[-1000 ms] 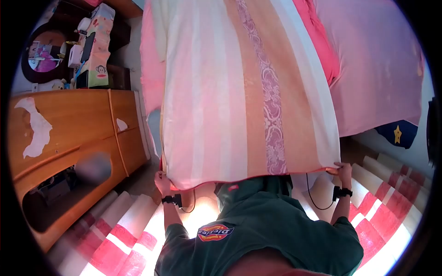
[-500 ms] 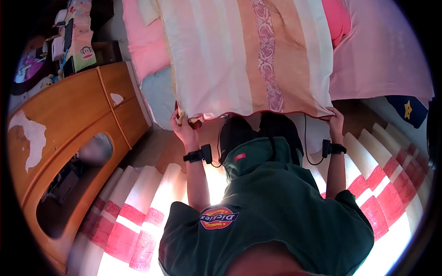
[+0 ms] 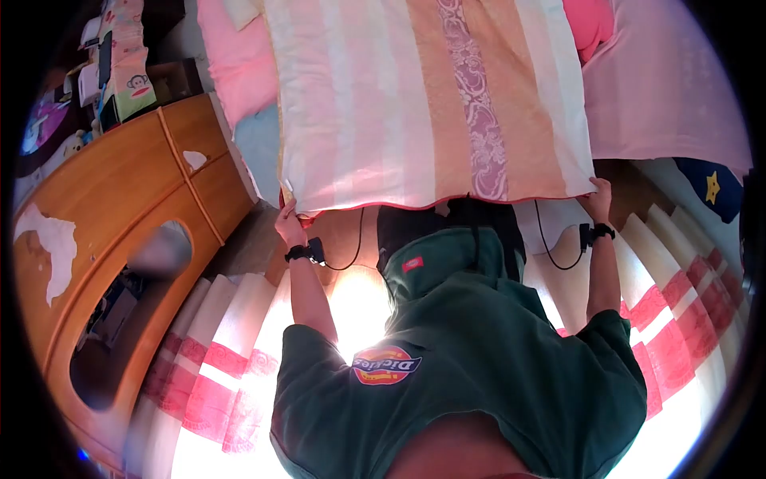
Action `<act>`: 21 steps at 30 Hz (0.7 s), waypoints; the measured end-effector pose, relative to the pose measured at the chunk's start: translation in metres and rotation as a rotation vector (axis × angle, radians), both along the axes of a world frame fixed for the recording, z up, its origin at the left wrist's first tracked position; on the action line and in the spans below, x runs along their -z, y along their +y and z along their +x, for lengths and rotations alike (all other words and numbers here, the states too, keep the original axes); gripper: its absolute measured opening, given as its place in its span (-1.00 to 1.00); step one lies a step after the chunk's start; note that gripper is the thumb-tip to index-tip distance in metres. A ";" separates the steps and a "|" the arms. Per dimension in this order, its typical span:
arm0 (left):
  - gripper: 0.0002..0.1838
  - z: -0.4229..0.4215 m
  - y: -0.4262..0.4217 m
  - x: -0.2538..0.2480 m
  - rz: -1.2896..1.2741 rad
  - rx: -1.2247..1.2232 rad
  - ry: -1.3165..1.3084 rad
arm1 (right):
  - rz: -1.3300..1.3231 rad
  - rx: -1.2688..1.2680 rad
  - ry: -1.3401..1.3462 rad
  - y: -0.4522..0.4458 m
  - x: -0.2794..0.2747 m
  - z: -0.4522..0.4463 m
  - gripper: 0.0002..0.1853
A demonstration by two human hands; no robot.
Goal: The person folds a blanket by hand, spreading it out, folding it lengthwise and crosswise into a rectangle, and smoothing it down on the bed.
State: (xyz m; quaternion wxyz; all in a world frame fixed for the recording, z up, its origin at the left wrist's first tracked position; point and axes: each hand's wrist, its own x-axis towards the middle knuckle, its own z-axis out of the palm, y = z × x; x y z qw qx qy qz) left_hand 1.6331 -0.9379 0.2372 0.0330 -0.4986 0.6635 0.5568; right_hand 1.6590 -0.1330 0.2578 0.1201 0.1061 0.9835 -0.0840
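Note:
A striped quilt in white, pink and tan, with a purple patterned band, stretches from the bed toward my body. My left hand is closed on its near left corner, where a small white tag shows. At the near right corner, my right hand pinches the quilt's edge. The red-trimmed edge hangs between my two hands, in front of my waist. Each wrist wears a black strap with a small device and a cable.
A pink sheet covers the bed at the right, and a pink pillow or cover lies at the left. A wooden cabinet with an oval opening stands at the left. Red and white curtains hang behind me on both sides.
The quilt's near edge has come closer to my body. Since half a second ago my left hand has moved outward to the left and my right hand slightly right, spreading the edge wider.

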 end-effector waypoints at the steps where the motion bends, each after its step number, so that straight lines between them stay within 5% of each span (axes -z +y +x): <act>1: -0.73 0.003 0.001 0.010 -0.044 0.023 -0.034 | 0.000 -0.001 -0.002 0.006 0.020 0.002 -0.44; 7: -0.74 0.007 0.014 0.045 -0.108 0.069 -0.208 | 0.141 0.304 -0.259 -0.001 0.068 -0.004 -0.26; 9: -0.75 0.012 0.012 0.059 -0.130 0.080 -0.247 | 0.118 0.295 -0.165 -0.019 0.054 -0.015 -0.33; 11: -0.75 0.025 0.002 0.077 -0.248 0.166 -0.243 | 0.035 0.566 -0.225 -0.034 0.038 -0.026 -0.64; 17: -0.77 0.039 -0.016 0.111 -0.579 0.261 -0.702 | 0.225 0.304 -0.548 0.031 0.098 0.020 -0.70; 19: -0.74 0.035 -0.012 0.117 -0.730 0.201 -0.565 | 0.238 0.201 -0.715 0.034 0.106 0.021 -0.66; 21: -0.70 0.012 0.002 0.114 -0.881 0.129 -0.392 | 0.160 0.229 -0.562 0.029 0.112 0.002 -0.62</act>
